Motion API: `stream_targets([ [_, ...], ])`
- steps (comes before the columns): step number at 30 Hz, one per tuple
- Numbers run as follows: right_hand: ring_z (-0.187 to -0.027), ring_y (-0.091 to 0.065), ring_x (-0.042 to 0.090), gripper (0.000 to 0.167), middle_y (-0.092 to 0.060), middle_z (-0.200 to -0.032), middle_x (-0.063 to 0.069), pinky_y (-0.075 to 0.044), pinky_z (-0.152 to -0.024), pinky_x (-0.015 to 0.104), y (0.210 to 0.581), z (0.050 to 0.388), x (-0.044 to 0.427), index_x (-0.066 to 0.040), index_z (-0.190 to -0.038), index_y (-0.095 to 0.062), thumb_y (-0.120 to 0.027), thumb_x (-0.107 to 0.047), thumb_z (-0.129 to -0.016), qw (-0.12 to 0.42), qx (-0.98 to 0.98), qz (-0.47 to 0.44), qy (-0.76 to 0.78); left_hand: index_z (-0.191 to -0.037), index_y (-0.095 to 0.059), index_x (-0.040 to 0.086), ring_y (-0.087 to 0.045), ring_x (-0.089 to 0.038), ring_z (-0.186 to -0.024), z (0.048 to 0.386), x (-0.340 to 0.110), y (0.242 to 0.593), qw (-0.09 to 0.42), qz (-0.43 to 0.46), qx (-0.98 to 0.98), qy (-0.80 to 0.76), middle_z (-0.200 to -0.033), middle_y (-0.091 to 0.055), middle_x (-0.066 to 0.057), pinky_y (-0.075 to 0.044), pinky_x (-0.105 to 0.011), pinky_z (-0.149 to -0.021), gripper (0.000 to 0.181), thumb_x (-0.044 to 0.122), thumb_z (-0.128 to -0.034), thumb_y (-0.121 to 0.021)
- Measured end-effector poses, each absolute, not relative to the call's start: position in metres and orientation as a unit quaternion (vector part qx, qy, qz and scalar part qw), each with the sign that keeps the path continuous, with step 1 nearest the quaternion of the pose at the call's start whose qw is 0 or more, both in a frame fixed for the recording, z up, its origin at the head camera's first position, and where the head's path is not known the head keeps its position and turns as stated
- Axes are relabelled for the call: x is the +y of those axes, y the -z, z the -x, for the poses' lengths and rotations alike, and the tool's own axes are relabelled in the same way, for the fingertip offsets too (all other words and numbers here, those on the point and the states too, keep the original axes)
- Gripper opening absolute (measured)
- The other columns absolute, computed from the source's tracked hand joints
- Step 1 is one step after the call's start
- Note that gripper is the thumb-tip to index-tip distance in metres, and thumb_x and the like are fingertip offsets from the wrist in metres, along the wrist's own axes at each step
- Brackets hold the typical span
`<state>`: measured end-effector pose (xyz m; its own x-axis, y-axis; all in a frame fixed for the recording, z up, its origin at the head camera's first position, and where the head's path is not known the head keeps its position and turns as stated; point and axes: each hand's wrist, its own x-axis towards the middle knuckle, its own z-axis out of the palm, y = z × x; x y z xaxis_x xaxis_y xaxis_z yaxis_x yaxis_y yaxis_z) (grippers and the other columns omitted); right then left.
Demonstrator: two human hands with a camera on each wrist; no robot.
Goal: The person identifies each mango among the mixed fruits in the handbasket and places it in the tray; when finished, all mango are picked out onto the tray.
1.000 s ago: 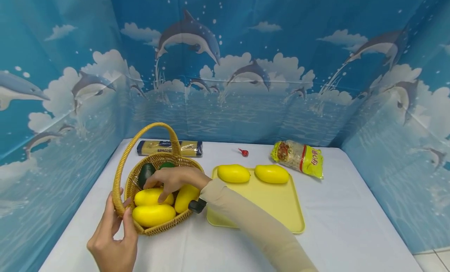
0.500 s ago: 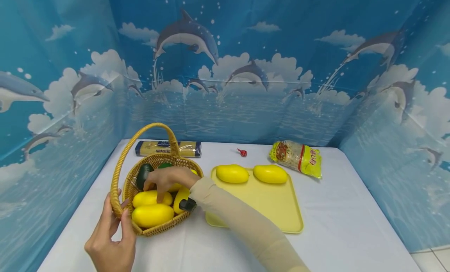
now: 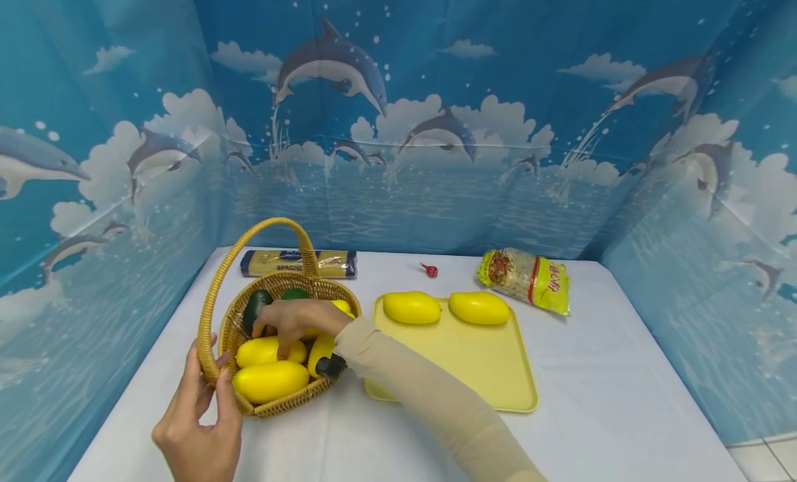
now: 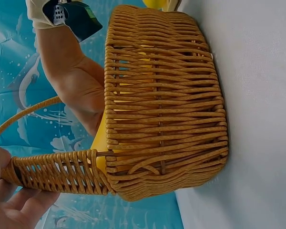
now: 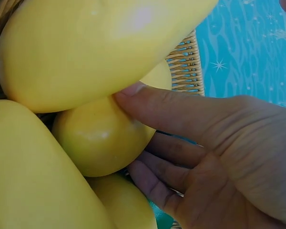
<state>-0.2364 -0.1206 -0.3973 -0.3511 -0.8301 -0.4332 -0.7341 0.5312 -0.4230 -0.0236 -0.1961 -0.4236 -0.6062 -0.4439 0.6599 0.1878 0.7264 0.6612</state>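
Observation:
My left hand (image 3: 202,427) grips the wicker basket's handle (image 3: 208,316) near its base at the left; the left wrist view shows fingers on both sides of the handle (image 4: 57,171). Inside the basket (image 3: 292,401) lie several yellow mangoes (image 3: 270,382) and dark green fruits (image 3: 254,312). My right hand (image 3: 301,319) reaches in over them from the right. In the right wrist view, the thumb and fingers of this hand (image 5: 224,143) close round a rounded yellow mango (image 5: 95,138) among other mangoes (image 5: 86,52). Its far side is hidden.
A yellow tray (image 3: 473,364) right of the basket bears two mangoes (image 3: 411,308) along its back edge. Behind are a spaghetti pack (image 3: 336,263), a small red item (image 3: 429,270) and a yellow-and-clear food bag (image 3: 523,280). Patterned blue cloth (image 3: 398,184) surrounds the table.
Compared with a second ago, my right hand and sleeve have shifted slightly left within the basket, and another yellow mango shows behind the wrist. My left hand has kept its hold on the handle.

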Motion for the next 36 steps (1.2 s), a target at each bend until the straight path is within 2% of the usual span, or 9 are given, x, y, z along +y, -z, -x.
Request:
stream_targets([
  [9, -0.126, -0.06, 0.006, 0.064, -0.063, -0.145, -0.006, -0.053, -0.095, 0.013, 0.4, 0.238, -0.113, -0.022, -0.156, -0.061, -0.084, -0.017, -0.097, 0.296, 0.821, 0.481, 0.084, -0.163, -0.051, 0.014, -0.062, 0.014, -0.121, 0.028, -0.195, 0.425, 0.436, -0.074, -0.816, 0.373, -0.147, -0.067, -0.014, -0.052, -0.008, -0.093, 0.073, -0.008, -0.0966, -0.073],
  [13, -0.129, -0.06, 0.006, 0.065, -0.064, -0.148, -0.005, -0.053, -0.097, 0.012, 0.396, 0.238, -0.108, -0.019, -0.156, -0.06, -0.084, -0.017, -0.096, 0.286, 0.82, 0.487, 0.093, -0.163, -0.051, 0.015, -0.062, 0.013, -0.121, 0.028, -0.194, 0.425, 0.437, -0.07, -0.815, 0.375, -0.148, -0.066, -0.011, -0.052, -0.008, -0.093, 0.074, -0.009, -0.0963, -0.073],
  [20, -0.138, -0.057, 0.008, 0.067, -0.059, -0.156, -0.003, -0.049, -0.108, 0.014, 0.39, 0.241, -0.1, -0.014, -0.161, -0.053, -0.08, -0.02, -0.101, 0.285, 0.804, 0.509, 0.115, -0.16, -0.054, 0.01, -0.063, 0.013, -0.12, 0.024, -0.197, 0.424, 0.459, -0.048, -0.809, 0.364, -0.146, -0.068, -0.013, -0.051, -0.006, -0.092, 0.075, -0.015, -0.0915, -0.074],
  [28, -0.139, -0.058, 0.012, 0.065, -0.059, -0.158, 0.003, -0.048, -0.11, 0.015, 0.375, 0.248, -0.081, -0.009, -0.16, -0.053, -0.079, -0.02, -0.101, 0.261, 0.78, 0.55, 0.143, -0.152, -0.061, 0.002, -0.066, 0.011, -0.116, 0.03, -0.199, 0.428, 0.497, -0.026, -0.783, 0.374, -0.138, -0.071, -0.021, -0.051, -0.005, -0.09, 0.075, -0.025, -0.0837, -0.075],
  [36, -0.131, -0.064, 0.012, 0.065, -0.065, -0.15, 0.009, -0.054, -0.112, 0.025, 0.366, 0.256, -0.055, -0.005, -0.158, -0.054, -0.08, -0.02, -0.101, 0.273, 0.75, 0.571, 0.19, -0.15, -0.062, -0.002, -0.065, 0.013, -0.115, 0.032, -0.196, 0.425, 0.508, -0.024, -0.777, 0.371, -0.136, -0.071, -0.024, -0.051, -0.004, -0.089, 0.073, -0.028, -0.0818, -0.073],
])
